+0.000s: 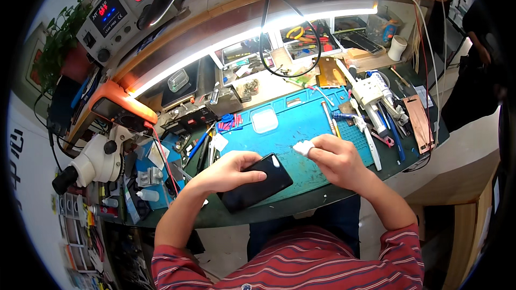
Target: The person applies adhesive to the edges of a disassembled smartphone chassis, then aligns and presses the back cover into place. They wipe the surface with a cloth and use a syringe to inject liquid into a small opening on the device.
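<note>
A black smartphone [257, 187] lies tilted near the bench's front edge, gripped by my left hand [235, 172] with the thumb across its dark glass face. A bright white patch shows near the phone's upper corner; I cannot tell whether it is a reflection. Right of the phone, my right hand [339, 160] is raised over the blue work mat [295, 129]. Pinched between its thumb and fingers is a small white wad [303, 147], like tissue or cotton. The wad and the phone are apart.
A clear plastic box [264, 120] sits on the mat. Tweezers, brushes and other tools crowd the right, near a copper-coloured plate [418, 121]. At left stand a microscope [94, 164] and an orange multimeter [121, 106]. A black cable loop [262, 37] hangs above; a person [473, 70] is at far right.
</note>
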`<state>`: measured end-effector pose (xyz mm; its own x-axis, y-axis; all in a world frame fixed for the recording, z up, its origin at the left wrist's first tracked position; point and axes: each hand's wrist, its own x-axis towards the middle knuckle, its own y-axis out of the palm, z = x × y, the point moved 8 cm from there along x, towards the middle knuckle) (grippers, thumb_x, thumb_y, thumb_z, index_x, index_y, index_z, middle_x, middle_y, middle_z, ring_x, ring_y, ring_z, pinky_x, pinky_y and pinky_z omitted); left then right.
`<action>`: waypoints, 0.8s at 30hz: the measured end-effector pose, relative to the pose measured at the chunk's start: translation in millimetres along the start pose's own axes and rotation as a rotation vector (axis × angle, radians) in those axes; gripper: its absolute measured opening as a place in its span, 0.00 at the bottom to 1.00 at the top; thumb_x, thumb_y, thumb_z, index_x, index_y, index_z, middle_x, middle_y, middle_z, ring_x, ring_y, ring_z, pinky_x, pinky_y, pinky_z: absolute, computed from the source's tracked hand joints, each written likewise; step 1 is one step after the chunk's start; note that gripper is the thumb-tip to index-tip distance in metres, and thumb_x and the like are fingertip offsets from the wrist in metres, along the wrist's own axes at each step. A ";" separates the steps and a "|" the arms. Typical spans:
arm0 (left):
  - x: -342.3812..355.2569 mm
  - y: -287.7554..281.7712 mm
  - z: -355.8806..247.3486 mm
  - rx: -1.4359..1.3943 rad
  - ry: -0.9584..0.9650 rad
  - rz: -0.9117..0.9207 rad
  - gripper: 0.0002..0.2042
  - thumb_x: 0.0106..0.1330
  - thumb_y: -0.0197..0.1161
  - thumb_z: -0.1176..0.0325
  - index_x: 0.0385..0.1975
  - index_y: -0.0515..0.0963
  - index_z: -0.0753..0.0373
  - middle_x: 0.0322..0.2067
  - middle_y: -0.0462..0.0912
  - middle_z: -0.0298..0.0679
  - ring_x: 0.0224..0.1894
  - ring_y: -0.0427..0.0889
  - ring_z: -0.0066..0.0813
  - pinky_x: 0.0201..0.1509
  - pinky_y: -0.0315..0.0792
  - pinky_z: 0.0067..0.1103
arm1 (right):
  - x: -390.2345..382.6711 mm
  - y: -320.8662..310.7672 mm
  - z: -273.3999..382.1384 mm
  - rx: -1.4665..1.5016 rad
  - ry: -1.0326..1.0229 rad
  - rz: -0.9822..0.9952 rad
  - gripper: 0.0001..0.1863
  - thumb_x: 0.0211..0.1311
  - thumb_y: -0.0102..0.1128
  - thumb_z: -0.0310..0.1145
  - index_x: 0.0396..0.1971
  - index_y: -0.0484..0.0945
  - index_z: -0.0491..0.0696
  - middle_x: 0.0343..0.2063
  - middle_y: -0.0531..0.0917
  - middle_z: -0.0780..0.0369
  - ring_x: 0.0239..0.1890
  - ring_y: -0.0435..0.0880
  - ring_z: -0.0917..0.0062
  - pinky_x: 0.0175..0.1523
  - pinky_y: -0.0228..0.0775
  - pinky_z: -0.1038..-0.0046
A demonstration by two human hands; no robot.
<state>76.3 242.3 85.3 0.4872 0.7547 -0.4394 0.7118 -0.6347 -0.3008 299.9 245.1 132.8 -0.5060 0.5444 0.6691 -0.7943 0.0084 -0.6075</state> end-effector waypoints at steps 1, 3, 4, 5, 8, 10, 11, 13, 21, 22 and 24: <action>-3.4 0.7 1.9 -0.189 0.017 0.009 0.19 0.70 0.70 0.62 0.52 0.79 0.70 0.38 0.86 0.35 0.38 0.81 0.20 0.44 0.75 0.21 | 6.7 2.1 3.8 0.000 -0.055 0.000 0.14 0.52 0.67 0.21 0.42 0.84 0.46 0.37 0.83 0.62 0.37 0.85 0.68 0.37 0.79 0.69; -13.9 8.2 -10.4 -0.358 -0.020 0.017 0.16 0.71 0.69 0.67 0.52 0.79 0.70 0.40 0.85 0.28 0.40 0.78 0.11 0.44 0.74 0.15 | 17.8 10.4 11.5 -0.002 -0.163 0.015 0.15 0.52 0.67 0.22 0.42 0.84 0.48 0.37 0.83 0.64 0.37 0.85 0.70 0.37 0.79 0.69; -16.6 8.5 -10.6 -0.372 -0.018 0.019 0.16 0.71 0.69 0.67 0.53 0.79 0.70 0.40 0.85 0.29 0.40 0.78 0.11 0.44 0.74 0.14 | 23.5 13.4 15.7 0.006 -0.180 0.043 0.15 0.52 0.67 0.22 0.41 0.85 0.50 0.38 0.83 0.65 0.38 0.85 0.73 0.37 0.79 0.71; -19.6 9.8 -10.6 -0.392 -0.015 0.021 0.17 0.71 0.69 0.67 0.53 0.79 0.70 0.40 0.85 0.29 0.40 0.79 0.11 0.44 0.74 0.14 | 27.3 16.8 18.5 0.024 -0.207 0.059 0.15 0.52 0.66 0.22 0.41 0.85 0.50 0.38 0.83 0.66 0.38 0.85 0.73 0.37 0.79 0.71; -24.4 11.5 -9.5 -0.385 0.003 0.050 0.16 0.71 0.70 0.67 0.52 0.79 0.70 0.39 0.85 0.29 0.39 0.79 0.10 0.42 0.74 0.14 | 33.5 24.8 24.9 0.057 -0.274 0.109 0.15 0.52 0.66 0.22 0.40 0.85 0.51 0.39 0.82 0.67 0.39 0.84 0.75 0.36 0.80 0.72; -27.9 10.0 -6.5 -0.385 -0.003 0.055 0.16 0.70 0.70 0.68 0.53 0.79 0.70 0.41 0.85 0.30 0.40 0.79 0.12 0.45 0.75 0.15 | 35.1 29.0 29.3 0.050 -0.306 0.145 0.15 0.52 0.65 0.22 0.40 0.85 0.52 0.39 0.82 0.68 0.40 0.84 0.75 0.36 0.80 0.73; -29.2 8.7 -4.6 -0.390 -0.022 0.053 0.16 0.70 0.70 0.70 0.53 0.79 0.69 0.43 0.85 0.30 0.42 0.80 0.12 0.48 0.75 0.15 | 35.5 30.2 29.8 0.054 -0.316 0.152 0.15 0.51 0.65 0.22 0.40 0.85 0.52 0.39 0.82 0.68 0.40 0.84 0.75 0.36 0.80 0.73; -30.8 7.5 -0.9 -0.404 -0.033 0.047 0.16 0.70 0.70 0.71 0.54 0.79 0.69 0.44 0.85 0.31 0.44 0.81 0.14 0.50 0.76 0.16 | 35.5 30.9 31.1 0.060 -0.336 0.164 0.15 0.51 0.65 0.23 0.40 0.85 0.53 0.39 0.82 0.68 0.39 0.83 0.76 0.36 0.80 0.73; -38.8 -7.5 -0.8 -0.429 0.006 -0.054 0.17 0.70 0.70 0.69 0.53 0.79 0.71 0.41 0.88 0.37 0.41 0.85 0.18 0.46 0.79 0.17 | 12.4 26.2 38.7 0.180 -0.311 0.312 0.17 0.47 0.64 0.22 0.39 0.86 0.53 0.39 0.83 0.68 0.38 0.84 0.73 0.34 0.78 0.70; -41.1 -11.1 -1.3 -0.411 -0.021 -0.066 0.17 0.69 0.70 0.69 0.53 0.79 0.71 0.42 0.88 0.38 0.42 0.85 0.17 0.47 0.80 0.17 | 4.1 25.5 39.0 0.232 -0.288 0.366 0.18 0.46 0.64 0.21 0.39 0.86 0.53 0.39 0.83 0.67 0.38 0.84 0.73 0.34 0.78 0.70; -42.4 -12.5 -3.3 -0.430 -0.021 -0.068 0.17 0.69 0.70 0.70 0.53 0.79 0.72 0.42 0.88 0.38 0.42 0.85 0.17 0.47 0.79 0.17 | -8.2 22.1 39.0 0.415 -0.202 0.432 0.19 0.45 0.61 0.17 0.39 0.86 0.49 0.38 0.84 0.63 0.38 0.84 0.69 0.37 0.77 0.69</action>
<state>48.4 218.7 110.5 0.4244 0.7862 -0.4493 0.8901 -0.4532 0.0478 273.5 208.0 130.6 -0.8314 0.2562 0.4932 -0.5481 -0.5246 -0.6515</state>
